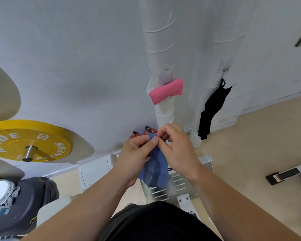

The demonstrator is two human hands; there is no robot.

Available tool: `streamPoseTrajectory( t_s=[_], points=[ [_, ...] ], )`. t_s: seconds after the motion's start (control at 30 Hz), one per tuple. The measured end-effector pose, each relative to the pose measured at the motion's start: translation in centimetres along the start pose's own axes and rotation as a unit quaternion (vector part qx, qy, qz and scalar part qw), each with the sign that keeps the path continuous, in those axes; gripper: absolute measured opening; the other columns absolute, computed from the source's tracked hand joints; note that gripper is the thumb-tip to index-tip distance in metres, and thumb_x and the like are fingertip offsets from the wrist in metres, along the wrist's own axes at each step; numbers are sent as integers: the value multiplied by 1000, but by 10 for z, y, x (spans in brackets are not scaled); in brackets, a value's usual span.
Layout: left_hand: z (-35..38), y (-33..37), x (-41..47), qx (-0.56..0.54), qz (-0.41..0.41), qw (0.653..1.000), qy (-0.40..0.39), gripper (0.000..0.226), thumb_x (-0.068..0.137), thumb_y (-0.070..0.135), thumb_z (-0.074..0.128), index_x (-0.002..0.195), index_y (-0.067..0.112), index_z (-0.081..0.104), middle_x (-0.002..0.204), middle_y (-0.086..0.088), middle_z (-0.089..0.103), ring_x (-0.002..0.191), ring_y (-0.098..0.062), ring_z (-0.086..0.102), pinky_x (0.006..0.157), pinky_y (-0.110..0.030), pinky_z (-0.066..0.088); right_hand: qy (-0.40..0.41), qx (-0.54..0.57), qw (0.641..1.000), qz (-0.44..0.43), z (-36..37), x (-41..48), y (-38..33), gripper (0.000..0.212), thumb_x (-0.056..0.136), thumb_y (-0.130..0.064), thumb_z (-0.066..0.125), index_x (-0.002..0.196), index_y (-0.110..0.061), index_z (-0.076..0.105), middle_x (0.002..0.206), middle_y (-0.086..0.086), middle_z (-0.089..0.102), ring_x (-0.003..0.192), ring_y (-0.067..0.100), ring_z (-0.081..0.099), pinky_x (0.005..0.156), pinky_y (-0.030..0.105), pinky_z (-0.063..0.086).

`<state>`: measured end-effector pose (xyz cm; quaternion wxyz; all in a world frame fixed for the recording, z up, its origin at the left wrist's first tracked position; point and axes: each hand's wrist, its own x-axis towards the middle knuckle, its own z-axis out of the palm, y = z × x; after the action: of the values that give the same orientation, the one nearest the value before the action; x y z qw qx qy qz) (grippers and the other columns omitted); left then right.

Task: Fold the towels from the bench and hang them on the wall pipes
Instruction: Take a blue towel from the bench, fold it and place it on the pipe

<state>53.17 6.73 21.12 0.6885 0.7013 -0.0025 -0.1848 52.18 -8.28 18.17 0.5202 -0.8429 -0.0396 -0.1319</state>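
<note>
Hands, left hand (pixel 135 153) and right hand (pixel 177 148), pinching blue towel (pixel 155 171) top, pink towel (pixel 166 91) on pipe (pixel 163 110) at 12 o'clock

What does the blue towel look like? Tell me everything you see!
The blue towel looks like thin, soft cloth in a dusty blue, small and creased. It hangs down limp in bunched folds in front of the person's body. Its top edge is pinched between the left hand and the right hand, which are held close together. Its lower end hangs loose.
</note>
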Motion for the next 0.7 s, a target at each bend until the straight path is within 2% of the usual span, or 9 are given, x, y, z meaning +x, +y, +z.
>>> streamPoseTrajectory(
  t_s=[0.1, 0.2, 0.3, 0.4, 0.47, 0.57, 0.63, 0.7],
  points=[
    [0, -2, 2, 6, 4, 1000, 27, 26, 101, 21, 59, 95, 3, 78, 96, -34, 68, 84, -24, 61, 80, -39, 48, -8, 1, 1000, 2, 2, -1, -2, 12, 93, -19, 66, 89, -23, 56, 89, -7, 58, 84, 12, 57, 74, 25, 47],
    [-2, -1, 6, 14, -9, 999, 51, 30, 104, 15, 52, 93, 4, 77, 92, -24, 74, 80, -20, 65, 74, -32, 51, -77, 8, 997, 23, 1, -1, -1, 16, 92, -27, 67, 98, -27, 53, 93, -7, 62, 90, 12, 60, 80, 31, 50],
    [-7, 6, 8, 52, 7, 997, 65, 34, 107, 17, 44, 95, 8, 74, 90, -20, 74, 77, -17, 65, 65, -30, 51, -131, 26, 990, 54, -2, -1, 3, 22, 90, -38, 67, 102, -30, 51, 93, -7, 64, 91, 13, 62, 81, 32, 51],
    [-13, 16, 11, 61, 41, 994, 79, 37, 109, 17, 38, 87, 8, 66, 70, 3, 71, 61, -6, 63, 51, -19, 49, -137, 18, 989, 52, -9, 4, 9, 14, 89, -44, 66, 98, -36, 58, 82, -10, 59, 86, 9, 58, 75, 25, 44],
    [-19, 21, 16, 59, 64, 991, 105, 33, 109, 16, 38, 87, 4, 60, 66, 9, 67, 59, -4, 58, 53, -17, 47, -152, -6, 988, 39, -15, 8, 12, 13, 83, -53, 65, 92, -44, 60, 87, -8, 61, 92, 7, 55, 77, 22, 41],
    [-33, 21, 31, 61, 74, 984, 153, 32, 109, 22, 41, 95, -3, 54, 76, -2, 62, 69, -8, 55, 65, -21, 47, -181, -70, 981, 6, -24, 12, 24, 13, 74, -58, 66, 78, -52, 55, 83, -4, 57, 89, 8, 52, 76, 23, 40],
    [-48, 21, 42, 88, 68, 977, 182, 34, 109, 28, 41, 92, 0, 52, 78, -6, 55, 71, -11, 50, 67, -28, 44, -213, -167, 963, -17, -32, 12, 32, 20, 73, -58, 67, 75, -46, 52, 76, -7, 46, 81, 14, 47, 73, 31, 39],
    [-66, 22, 53, 123, 70, 968, 210, 33, 108, 30, 40, 84, 10, 49, 74, -3, 48, 69, -12, 43, 67, -32, 37, -212, -279, 934, -74, -43, 12, 43, 31, 69, -52, 72, 66, -35, 47, 64, -12, 40, 74, 18, 42, 70, 33, 30]
  ],
)
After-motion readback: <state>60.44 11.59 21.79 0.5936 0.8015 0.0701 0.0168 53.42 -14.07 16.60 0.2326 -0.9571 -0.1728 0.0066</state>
